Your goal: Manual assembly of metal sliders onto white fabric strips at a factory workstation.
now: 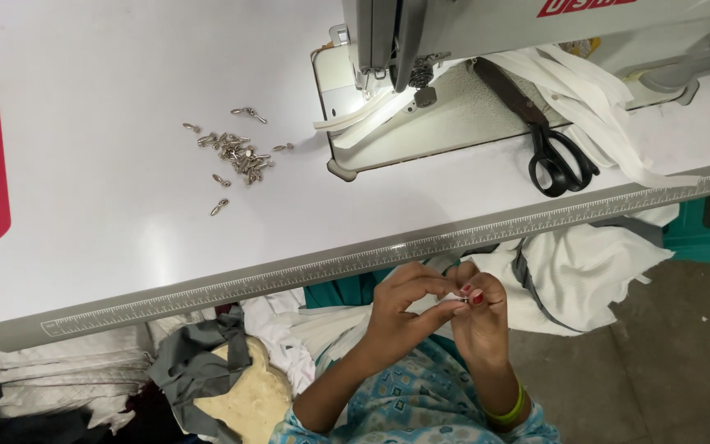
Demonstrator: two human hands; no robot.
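A white table [125,123] is seen, with a sewing machine [470,33] at its far side. White strips [593,107] and black scissors [552,148] lie beside it. Below the table edge, a small metal slider [460,297] is pinched between left hand [404,308] and right hand [480,316]. More sliders [236,152] are scattered on the table.

We have one view only, from the head, looking steeply down over the table's [207,238] near edge; our hands sit close below, the sewing machine [421,49] near the far edge.
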